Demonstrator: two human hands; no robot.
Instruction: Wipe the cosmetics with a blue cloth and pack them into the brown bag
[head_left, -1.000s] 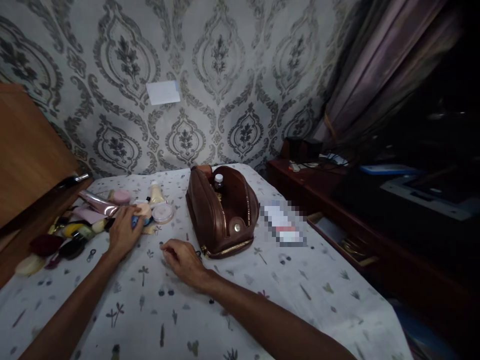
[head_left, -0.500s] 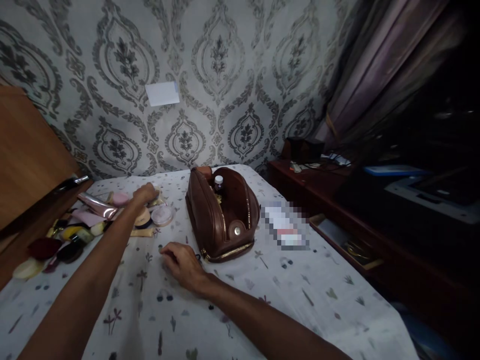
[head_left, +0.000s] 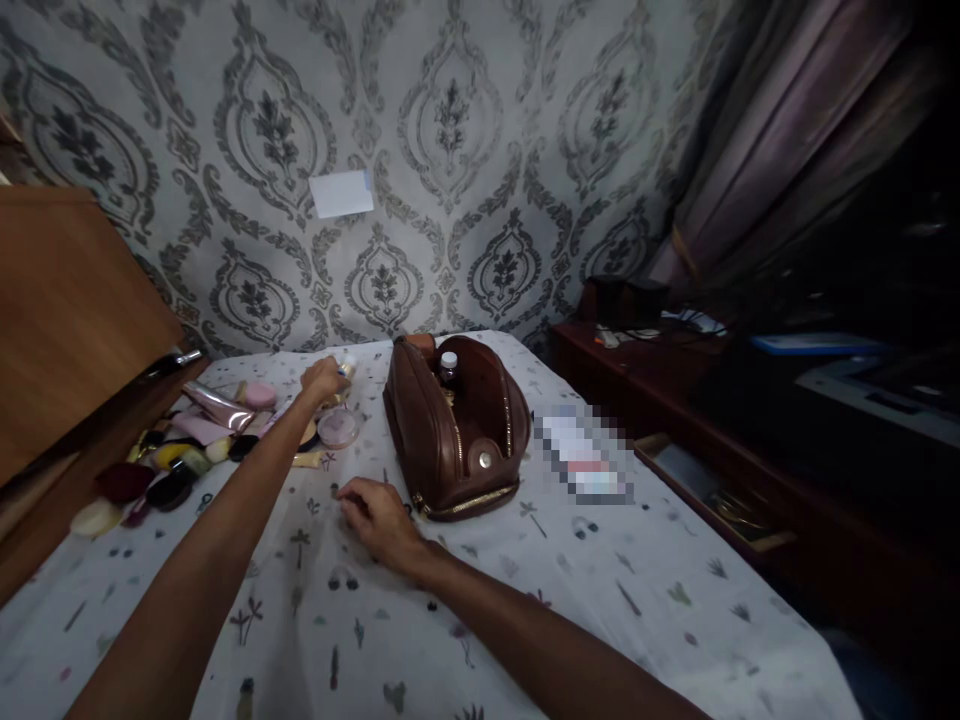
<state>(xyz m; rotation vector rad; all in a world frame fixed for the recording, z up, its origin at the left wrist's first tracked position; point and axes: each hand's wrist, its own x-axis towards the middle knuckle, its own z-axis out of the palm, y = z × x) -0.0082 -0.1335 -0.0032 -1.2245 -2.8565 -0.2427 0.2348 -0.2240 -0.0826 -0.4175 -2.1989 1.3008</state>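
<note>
My left hand reaches far across the table and closes round a small cream tube with a pale cap. It hovers over a round powder compact and several other cosmetics scattered at the left. My right hand rests on the flowered tablecloth, fingers curled, just left of the front of an open brown leather toiletry bag. A small dark bottle with a white cap stands inside the bag.
A wooden cabinet juts over the table's left edge. A blurred-out flat item lies right of the bag. A dark sideboard with an open drawer stands along the right; patterned wallpaper and a curtain rise behind.
My left hand left the cosmetics pile near the front left, moved away toward the wall, and now grips the cream tube. The right hand barely moved. The view shifted slightly.
</note>
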